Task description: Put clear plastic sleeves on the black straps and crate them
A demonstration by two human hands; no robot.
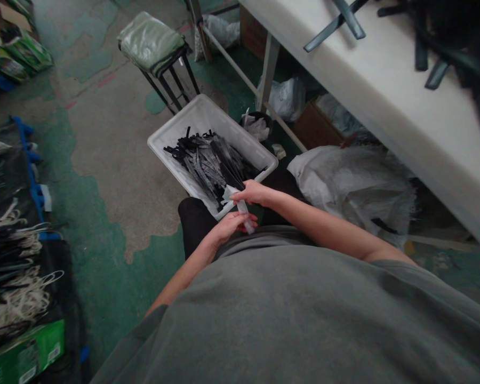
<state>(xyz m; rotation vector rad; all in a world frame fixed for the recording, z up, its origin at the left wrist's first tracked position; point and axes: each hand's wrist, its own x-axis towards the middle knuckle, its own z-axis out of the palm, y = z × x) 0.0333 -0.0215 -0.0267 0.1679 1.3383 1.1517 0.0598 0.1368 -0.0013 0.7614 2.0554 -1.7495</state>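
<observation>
I sit with a white plastic bin (pixel 172 130) resting against my knees. It holds several black flat strips (pixel 212 160). My left hand (pixel 228 226) and my right hand (pixel 254 193) are both closed on a small pale, translucent wrapped piece (pixel 240 208) just above the bin's near rim. The right hand pinches its upper end; the left hand grips its lower end over my lap. What the wrapper contains is too small to make out.
A white table (pixel 384 90) with dark strips on it runs along the right. Under it lie plastic bags (pixel 352 181) and boxes. A black stool with a folded sack (pixel 152 40) stands beyond the bin. Hangers and green boxes (pixel 22 298) fill the left floor.
</observation>
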